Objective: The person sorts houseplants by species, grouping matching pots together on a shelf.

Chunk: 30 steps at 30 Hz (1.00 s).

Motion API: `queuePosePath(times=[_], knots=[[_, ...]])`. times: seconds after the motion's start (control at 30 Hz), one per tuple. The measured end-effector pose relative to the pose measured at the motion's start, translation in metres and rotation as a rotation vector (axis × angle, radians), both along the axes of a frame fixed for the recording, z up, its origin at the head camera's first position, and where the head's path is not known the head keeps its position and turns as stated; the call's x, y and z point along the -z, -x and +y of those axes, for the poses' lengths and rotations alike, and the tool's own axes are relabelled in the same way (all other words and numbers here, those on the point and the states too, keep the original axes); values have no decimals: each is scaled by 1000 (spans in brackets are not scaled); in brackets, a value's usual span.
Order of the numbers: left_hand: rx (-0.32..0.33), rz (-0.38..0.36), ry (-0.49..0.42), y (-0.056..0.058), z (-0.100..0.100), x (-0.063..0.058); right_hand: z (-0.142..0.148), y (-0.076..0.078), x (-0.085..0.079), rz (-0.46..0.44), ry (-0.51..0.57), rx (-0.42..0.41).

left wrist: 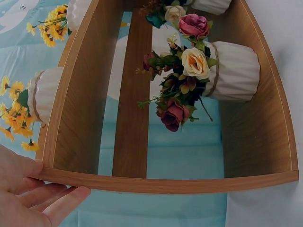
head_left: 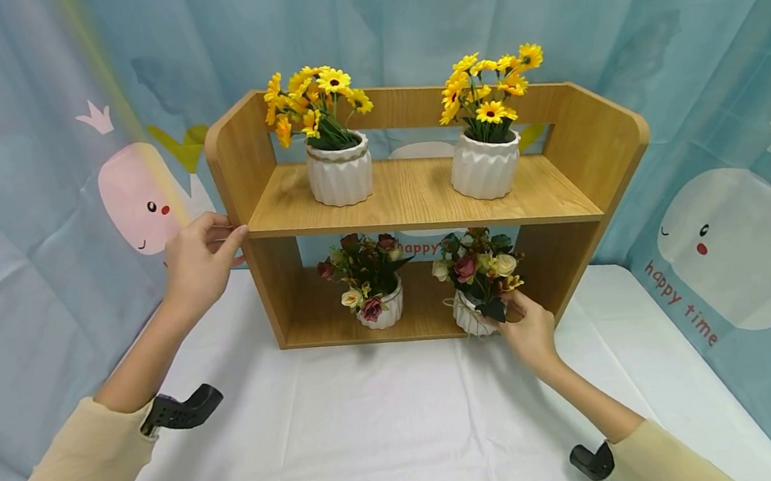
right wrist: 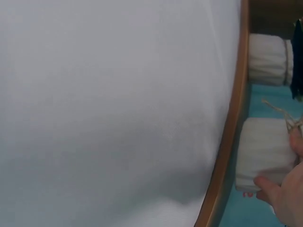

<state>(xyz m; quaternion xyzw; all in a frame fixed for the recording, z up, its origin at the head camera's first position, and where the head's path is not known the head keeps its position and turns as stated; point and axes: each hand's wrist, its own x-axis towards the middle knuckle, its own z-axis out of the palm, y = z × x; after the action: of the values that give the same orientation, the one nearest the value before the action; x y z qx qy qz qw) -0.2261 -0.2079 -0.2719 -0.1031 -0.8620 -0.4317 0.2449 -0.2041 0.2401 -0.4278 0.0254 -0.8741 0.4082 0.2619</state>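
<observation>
My left hand grips the left side panel of a two-tier wooden shelf, near the upper board's front corner. In the left wrist view its fingers lie against the panel's edge. On the lower tier, at the right, my right hand holds a white ribbed flower pot with dark red and cream artificial roses and a twine bow. The right wrist view shows thumb and fingers around this pot. Whether its base touches the board I cannot tell.
Another rose pot stands left of it on the lower tier. Two white pots with yellow daisies, a left one and a right one, stand on the upper tier. A white cloth covers the table; blue printed curtains hang around.
</observation>
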Motion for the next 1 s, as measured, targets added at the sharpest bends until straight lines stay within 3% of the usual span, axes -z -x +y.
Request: queuePosePath(times=[0.43, 0.7, 1.0], knots=[[-6, -2, 6, 1, -1, -1, -9, 27, 1, 2, -8, 73], [-12, -3, -25, 0, 2, 0, -14, 32, 5, -48, 67, 115], [-25, 40, -58, 3, 4, 2, -13, 31, 8, -44, 66, 119]])
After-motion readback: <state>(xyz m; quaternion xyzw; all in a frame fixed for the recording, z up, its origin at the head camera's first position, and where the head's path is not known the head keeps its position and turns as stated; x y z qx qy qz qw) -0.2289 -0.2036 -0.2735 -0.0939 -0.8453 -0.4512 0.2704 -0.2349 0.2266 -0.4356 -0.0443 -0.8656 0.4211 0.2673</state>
